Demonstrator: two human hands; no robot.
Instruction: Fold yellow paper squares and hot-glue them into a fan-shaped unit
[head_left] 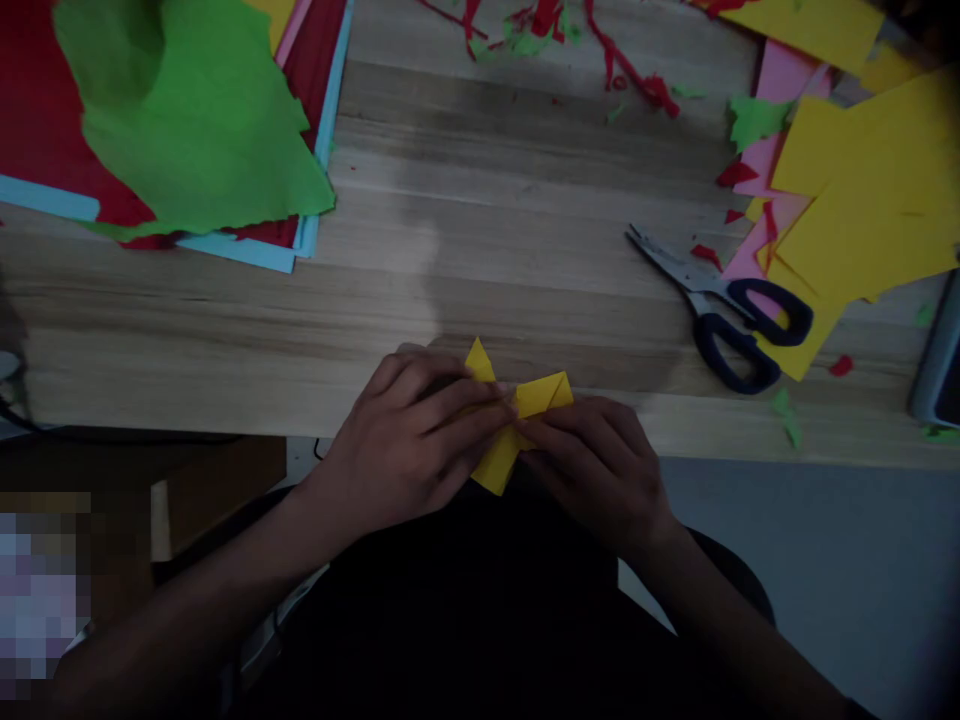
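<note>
A small piece of folded yellow paper is held between both hands at the table's front edge. Its pointed tips stick out at the top, the right and the bottom, and its middle is partly covered by fingers. My left hand is closed on the paper's left side, with the fingertips near its centre. My right hand pinches the right part from below. The fingertips of both hands nearly meet over the fold.
Scissors with dark blue handles lie to the right, blades slightly apart. Yellow sheets and pink paper spread beyond them. Green paper tops a stack of red and light blue sheets at left. Red and green scraps litter the back.
</note>
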